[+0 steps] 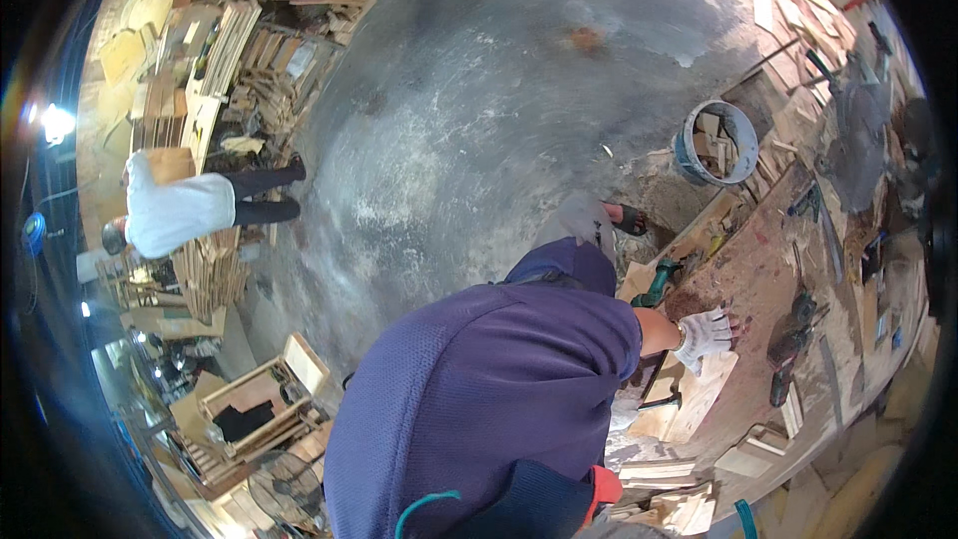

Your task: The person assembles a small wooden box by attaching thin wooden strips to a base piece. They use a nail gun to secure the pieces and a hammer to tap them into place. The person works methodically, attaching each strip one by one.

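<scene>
My left hand (705, 335) in a white work glove with bare fingertips is stretched out, fingers apart, over the brown work surface (750, 279) beside a pale wooden board (704, 394). I see nothing in it. Lower down, my right hand (625, 411), gloved too and partly hidden by my purple shirt, is closed around the handle of a hammer (663, 399). The hammer's dark head is over the board. Close to my left forearm lies a green power tool (659, 282). Beyond my fingertips rests a dark power tool (791, 337) with a cord.
A bucket (685, 155) of wood scraps stands beyond my foot. Loose wood pieces (664, 474) lie near the board. Far left, a co-worker in a white top (185, 210) stands by stacked wood (225, 50). A wooden crate (264, 394) is lower left. Grey floor (449, 120) stretches between.
</scene>
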Demonstrator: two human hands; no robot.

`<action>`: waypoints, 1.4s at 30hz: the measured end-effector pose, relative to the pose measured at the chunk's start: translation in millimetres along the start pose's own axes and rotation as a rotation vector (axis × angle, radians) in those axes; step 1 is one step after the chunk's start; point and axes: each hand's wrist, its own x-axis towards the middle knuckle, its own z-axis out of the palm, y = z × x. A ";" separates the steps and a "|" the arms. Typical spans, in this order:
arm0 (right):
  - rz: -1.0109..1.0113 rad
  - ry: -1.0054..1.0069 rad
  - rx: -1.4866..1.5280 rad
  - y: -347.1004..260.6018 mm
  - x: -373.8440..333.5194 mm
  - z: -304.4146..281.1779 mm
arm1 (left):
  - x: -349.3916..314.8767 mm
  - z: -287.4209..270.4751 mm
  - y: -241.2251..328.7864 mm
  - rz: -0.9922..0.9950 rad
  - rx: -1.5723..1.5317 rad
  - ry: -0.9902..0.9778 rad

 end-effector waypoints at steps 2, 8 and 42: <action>-0.003 -0.011 -0.006 1.4 5.3 -4.0 | 0.9 -4.1 0.3 0.010 -0.023 0.032; 0.015 -0.019 -0.001 6.2 6.9 -7.7 | 2.4 -4.8 -1.0 0.019 -0.022 0.032; -0.126 0.262 0.206 -114.9 0.4 -76.7 | -2.5 -11.3 -5.3 0.084 0.242 -0.100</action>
